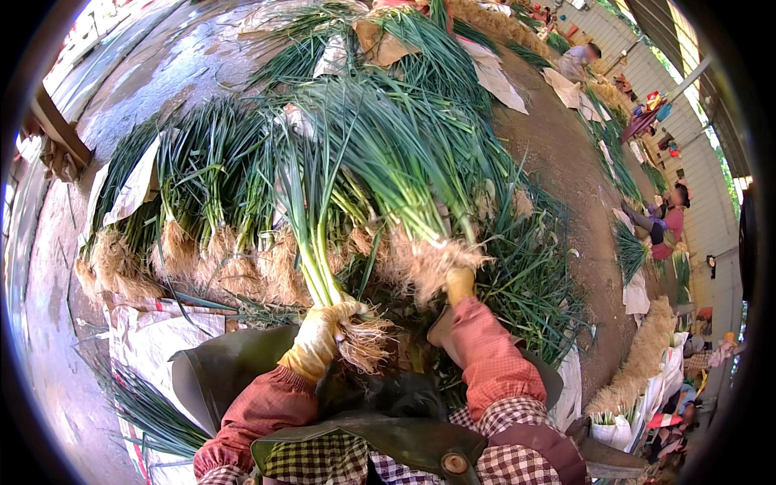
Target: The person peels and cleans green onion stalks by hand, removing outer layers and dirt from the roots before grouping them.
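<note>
My left hand (320,335), in a pale yellow glove, is closed around a few green onions (317,267). Their long green leaves point away from me and their stringy roots (364,338) stick out to the right of the glove. My right hand (460,284), in a yellow glove, grips the root end of another bunch of green onions (412,212). The roots (440,265) cover most of its fingers. This bunch lies over the heap in front of me, its leaves fanned toward the far side.
Bundled green onions (210,174) lie in a row at the left, roots toward me. Loose leaves (529,283) pile at the right. White sacking (153,331) and more green onions (153,404) are at the near left. Other people (669,220) sit among onion rows at the far right.
</note>
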